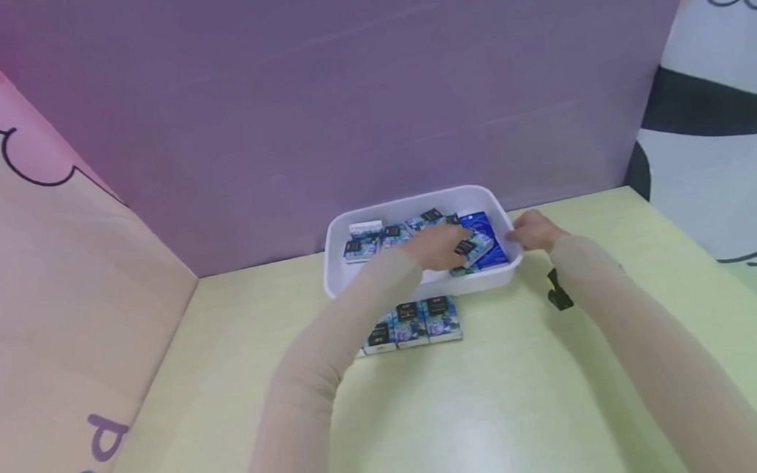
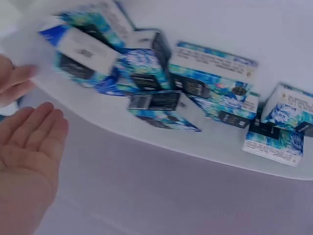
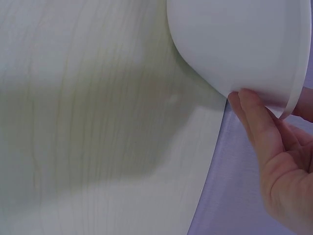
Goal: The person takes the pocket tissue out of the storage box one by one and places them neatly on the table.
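Note:
A white plastic tray (image 1: pixel 386 210) stands against the back wall and holds several small floral-printed boxes with black labels. My left hand (image 1: pixel 437 247) is over the tray's right half; in the left wrist view that hand (image 2: pixel 32 156) has straight fingers, palm showing, nothing in it. Just beyond its fingertips in the head view, a tilted small box (image 1: pixel 478 243) lies over a blue packet (image 1: pixel 495 256). At the tray's right end, my right hand (image 1: pixel 535 231) grips the rim. The right wrist view shows the right hand (image 3: pixel 281 161) with fingers against the tray's outer wall (image 3: pixel 234 49).
In front of the tray, a row of matching boxes (image 1: pixel 411 324) lies on the pale wood-grain table (image 1: pixel 469 406), partly hidden by my left sleeve. A small black object (image 1: pixel 559 291) is beside my right forearm. Purple cloth (image 1: pixel 369 105) covers the back; printed panels flank both sides.

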Tool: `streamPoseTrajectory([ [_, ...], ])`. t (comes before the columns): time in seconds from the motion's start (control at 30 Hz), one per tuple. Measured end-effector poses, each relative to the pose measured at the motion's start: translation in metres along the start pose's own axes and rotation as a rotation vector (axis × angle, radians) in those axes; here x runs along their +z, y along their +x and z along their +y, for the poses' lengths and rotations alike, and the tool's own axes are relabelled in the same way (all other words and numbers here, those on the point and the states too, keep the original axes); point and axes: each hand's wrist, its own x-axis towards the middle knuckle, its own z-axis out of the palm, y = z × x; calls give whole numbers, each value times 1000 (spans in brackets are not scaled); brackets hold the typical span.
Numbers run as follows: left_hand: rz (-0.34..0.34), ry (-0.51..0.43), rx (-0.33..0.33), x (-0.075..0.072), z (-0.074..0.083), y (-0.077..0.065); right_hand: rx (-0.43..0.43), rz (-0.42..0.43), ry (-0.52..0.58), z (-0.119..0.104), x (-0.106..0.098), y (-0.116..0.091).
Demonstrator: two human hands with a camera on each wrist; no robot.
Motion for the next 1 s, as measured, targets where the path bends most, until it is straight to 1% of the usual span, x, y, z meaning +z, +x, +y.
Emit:
streamPoseTrajectory([
  [0.13,-78,32,-40,2,-3,19,6,0,0,-4,1,0],
  [0.37,-157,-73,-203,7,-4,41,-2,13,-4,-6,4,-3],
  [0.47,-184,-53,-231,12,-7,48,-2,8,-2,-5,5,-2],
  [0.53,-190,-43,-230,16,-9,53,-3,6,-1,-5,5,-2],
  [0.67,-196,-70,-224,22,-11,61,-10,-3,3,-4,5,-2],
  [0.73,-205,-67,-222,24,-10,64,-17,-1,1,-3,6,-2],
  [0.87,-224,-3,-207,23,-5,64,-25,8,-4,-2,5,-1],
  [1.0,-214,40,-155,20,-1,63,-26,21,-16,1,2,0],
])
